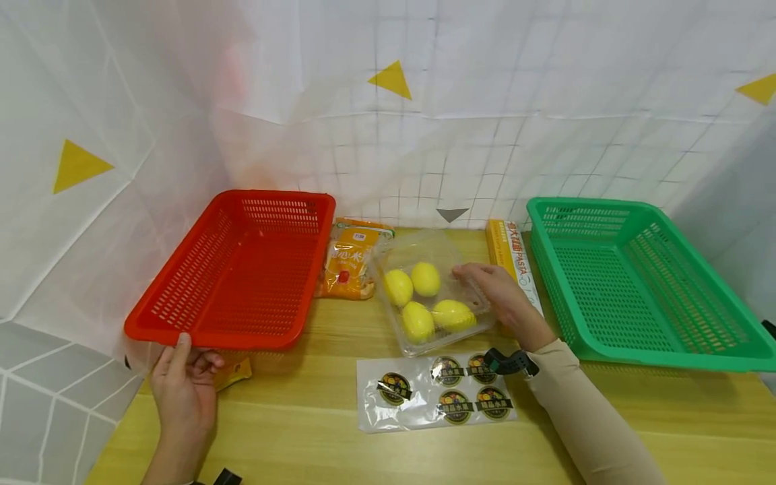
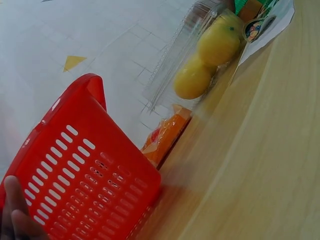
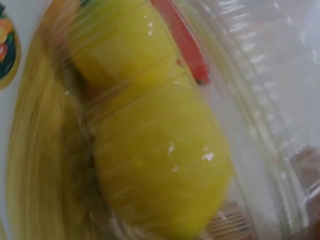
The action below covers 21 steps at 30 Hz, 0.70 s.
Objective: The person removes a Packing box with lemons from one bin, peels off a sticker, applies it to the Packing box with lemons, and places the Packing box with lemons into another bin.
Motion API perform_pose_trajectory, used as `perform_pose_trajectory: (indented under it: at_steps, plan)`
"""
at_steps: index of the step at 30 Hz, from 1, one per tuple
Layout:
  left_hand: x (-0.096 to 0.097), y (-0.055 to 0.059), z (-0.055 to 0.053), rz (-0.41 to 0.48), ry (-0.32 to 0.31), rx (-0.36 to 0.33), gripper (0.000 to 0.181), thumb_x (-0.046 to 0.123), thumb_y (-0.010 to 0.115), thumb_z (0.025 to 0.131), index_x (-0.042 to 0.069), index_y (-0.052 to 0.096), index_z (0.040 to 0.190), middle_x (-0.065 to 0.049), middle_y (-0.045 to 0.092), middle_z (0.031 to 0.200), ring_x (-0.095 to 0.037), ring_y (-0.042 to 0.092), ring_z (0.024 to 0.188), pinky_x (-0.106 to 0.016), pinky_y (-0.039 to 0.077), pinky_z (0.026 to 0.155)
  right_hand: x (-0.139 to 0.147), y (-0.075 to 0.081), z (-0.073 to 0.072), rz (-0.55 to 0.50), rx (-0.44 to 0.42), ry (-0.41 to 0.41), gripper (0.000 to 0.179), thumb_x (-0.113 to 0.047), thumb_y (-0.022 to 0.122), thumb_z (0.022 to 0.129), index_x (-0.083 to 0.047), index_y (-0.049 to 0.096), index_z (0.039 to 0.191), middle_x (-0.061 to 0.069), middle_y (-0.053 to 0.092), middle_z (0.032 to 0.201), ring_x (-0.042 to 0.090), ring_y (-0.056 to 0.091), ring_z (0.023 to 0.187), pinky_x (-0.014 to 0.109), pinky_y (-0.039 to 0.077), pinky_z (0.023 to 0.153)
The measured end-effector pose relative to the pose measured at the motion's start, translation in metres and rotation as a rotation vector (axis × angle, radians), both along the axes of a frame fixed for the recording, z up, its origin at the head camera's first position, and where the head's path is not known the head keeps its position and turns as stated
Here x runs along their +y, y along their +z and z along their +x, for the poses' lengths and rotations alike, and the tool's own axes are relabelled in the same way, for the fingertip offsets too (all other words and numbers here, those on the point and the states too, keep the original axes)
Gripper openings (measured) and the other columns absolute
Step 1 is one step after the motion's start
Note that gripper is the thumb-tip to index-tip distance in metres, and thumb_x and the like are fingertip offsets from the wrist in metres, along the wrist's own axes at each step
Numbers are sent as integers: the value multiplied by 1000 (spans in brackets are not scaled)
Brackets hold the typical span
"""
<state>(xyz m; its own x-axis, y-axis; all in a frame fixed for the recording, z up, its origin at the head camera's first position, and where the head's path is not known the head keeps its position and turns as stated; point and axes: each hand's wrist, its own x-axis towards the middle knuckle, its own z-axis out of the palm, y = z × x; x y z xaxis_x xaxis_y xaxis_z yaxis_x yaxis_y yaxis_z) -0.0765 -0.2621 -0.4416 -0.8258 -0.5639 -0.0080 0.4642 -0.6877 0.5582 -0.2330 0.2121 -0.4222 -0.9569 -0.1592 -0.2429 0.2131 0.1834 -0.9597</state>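
Right hand (image 1: 506, 296): fingers bent at the right edge of a clear plastic container (image 1: 424, 347), pinching it. Wrist bears a black strap (image 1: 511, 364); forearm in a beige sleeve (image 1: 594, 411). Container is mid-desk, between the two baskets, with four yellow fruits (image 1: 426, 279) inside, grouped toward its near side. Whether its base touches the desk: cannot tell.

Left hand (image 1: 182, 387): thumb over the near rim of the red basket (image 1: 212, 340), fingers curled below; grips the rim.

Just in front of container: a sheet of stickers (image 1: 412, 417), flat, round dark fruit labels, one at left and four at right. Just left of container, beside the red basket: orange food packet (image 1: 348, 266). A small yellow packet (image 1: 239, 372) shows partly at the red basket's near side, by the left hand's fingers.

Right of container: pasta box (image 1: 515, 259), partly behind the right hand; beyond it, green basket (image 1: 606, 350). Desk (image 1: 291, 431) is pale wood grain; white sheeting (image 1: 339, 60) behind, with yellow triangles.
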Motion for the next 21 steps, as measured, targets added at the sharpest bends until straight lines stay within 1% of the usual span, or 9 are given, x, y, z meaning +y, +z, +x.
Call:
perform_pose_trajectory:
  at_steps: [3,5,8,11,13,16,18,19,21]
  plan:
    - [1,-2,2,-34,-40,-18,24,9,58,107,-12,62,96,-21,68,76,-30,63,53,-31,53,50,1,1,0,18,-14,-1,65,-45,66,102,4,58,143,21,58,144,33,49,135,44,36,114]
    - [2,-2,5,-36,-112,1,27,13,55,109,-11,64,99,-22,70,77,-31,67,57,-32,55,53,1,4,2,30,-9,-5,68,-48,66,101,4,56,145,22,57,143,36,51,131,44,40,110]
    - [6,-3,14,-85,-277,37,35,19,48,113,-8,66,99,-23,73,85,-32,72,70,-34,59,64,1,11,12,104,54,-17,74,-50,65,101,2,49,150,22,50,150,38,47,135,49,39,111]
    - [12,-4,23,-165,-507,89,43,21,35,116,-6,68,107,-22,75,100,-31,74,87,-37,59,80,0,16,29,184,138,-51,74,-46,65,102,1,43,154,21,46,154,38,42,140,53,35,114]
    - [18,-5,27,-245,-645,119,49,19,25,116,-6,68,114,-21,74,108,-30,73,96,-39,58,87,0,17,43,195,172,-82,71,-39,66,103,2,40,155,23,47,153,39,41,141,56,33,114]
    - [34,-4,29,-339,-822,156,50,12,20,115,-8,65,122,-21,72,115,-31,70,104,-42,56,94,0,15,61,172,164,-114,69,-32,67,103,2,38,155,24,46,152,41,41,141,56,35,113]
    - [48,-2,27,-439,-889,179,45,5,22,113,-11,63,124,-23,70,117,-33,69,109,-43,55,96,-1,12,70,168,139,-121,70,-31,68,102,1,36,156,24,45,152,41,43,139,55,39,109]
    - [56,0,25,-499,-908,196,43,2,24,112,-12,61,125,-25,69,119,-34,68,111,-43,54,97,-3,11,73,156,121,-124,71,-31,69,102,1,36,156,24,45,152,41,46,136,54,42,107]
    - [73,5,19,-645,-905,215,36,-2,30,109,-14,60,124,-28,67,120,-35,65,115,-44,54,97,-5,9,78,132,90,-127,72,-32,69,101,1,36,155,24,47,149,38,49,131,51,47,102]
